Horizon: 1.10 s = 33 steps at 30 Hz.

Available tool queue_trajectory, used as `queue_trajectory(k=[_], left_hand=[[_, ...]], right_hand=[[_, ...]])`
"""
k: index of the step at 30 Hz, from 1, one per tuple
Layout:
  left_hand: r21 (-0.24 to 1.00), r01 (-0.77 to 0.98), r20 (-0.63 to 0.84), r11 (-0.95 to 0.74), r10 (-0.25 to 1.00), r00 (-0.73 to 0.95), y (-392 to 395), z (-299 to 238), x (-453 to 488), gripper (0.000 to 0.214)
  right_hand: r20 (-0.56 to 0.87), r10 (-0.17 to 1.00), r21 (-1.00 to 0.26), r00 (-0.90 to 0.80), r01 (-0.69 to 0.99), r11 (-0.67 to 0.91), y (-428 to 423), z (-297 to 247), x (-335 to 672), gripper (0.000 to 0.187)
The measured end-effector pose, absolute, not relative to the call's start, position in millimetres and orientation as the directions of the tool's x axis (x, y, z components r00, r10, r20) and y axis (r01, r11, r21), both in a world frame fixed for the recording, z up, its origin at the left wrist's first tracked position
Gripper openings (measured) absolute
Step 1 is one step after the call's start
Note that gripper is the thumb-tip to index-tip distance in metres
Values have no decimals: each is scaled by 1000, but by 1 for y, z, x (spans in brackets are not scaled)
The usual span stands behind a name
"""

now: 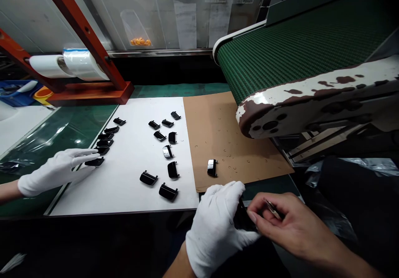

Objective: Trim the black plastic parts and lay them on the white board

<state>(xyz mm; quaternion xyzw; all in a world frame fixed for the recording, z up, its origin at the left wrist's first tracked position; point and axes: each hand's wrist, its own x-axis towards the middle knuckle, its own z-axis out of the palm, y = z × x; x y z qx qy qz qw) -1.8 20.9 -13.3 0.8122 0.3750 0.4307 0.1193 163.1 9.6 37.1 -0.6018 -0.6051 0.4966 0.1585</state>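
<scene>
My left hand [215,224], in a white glove, is closed around a black plastic part [243,216]. Fingers and shadow hide most of that part. My bare right hand [289,226] grips a small, thin metal tool [272,208], its kind unclear, with the fingertips right beside the held part. Just beyond my left hand, a glossy black part [212,167] with small pegs lies on the brown cardboard sheet [208,120]. Tiny dark curled shavings are scattered over the cardboard. Several similar black parts [168,192] rest on the white sheet [131,182] further left.
Another person's gloved hand [59,168] touches a black part [94,161] at the end of a row on the left. A green conveyor belt [299,57] overhangs the right side. An orange stand [90,93] carries film rolls [82,64]; a blue bin [20,97] sits far left.
</scene>
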Motion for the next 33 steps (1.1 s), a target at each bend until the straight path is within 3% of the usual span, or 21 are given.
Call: queue_trajectory(k=[4,8,12,17,22,24,29,33], left_hand=[[669,429,519,-607,795,316,20,-2,1,55],[848,285,314,-447,857,408,21,17,2,45],[931,191,189,-309,861,472,23,24,-2,43],[938,197,177,-287,881,439,21,18,-4,46],[917,222,213,-330,879,425,21,15,-3,44],[888,262,256,-377,880,399,21,14,-5,48],[818,457,223,-349,925,307,13,6,-22,69],[758,512,245,-405,904,351,-5,-13,-38,65]], right_hand=[[-397,886,-818,-240,529,-223,12,38,165,23],[-363,887,-837,-287,518,-174,14,35,174,34],[-345,889,-824,-302,551,-133,14,36,179,40],[-347,884,-808,-313,579,-112,12,37,179,42],[-274,908,-882,-318,459,-105,7,32,182,65],[-293,909,-907,-298,387,-166,5,30,182,68],[-441,892,-884,-99,218,-413,0,20,183,48],[-562,827,-827,-16,-27,-562,-6,-2,182,44]])
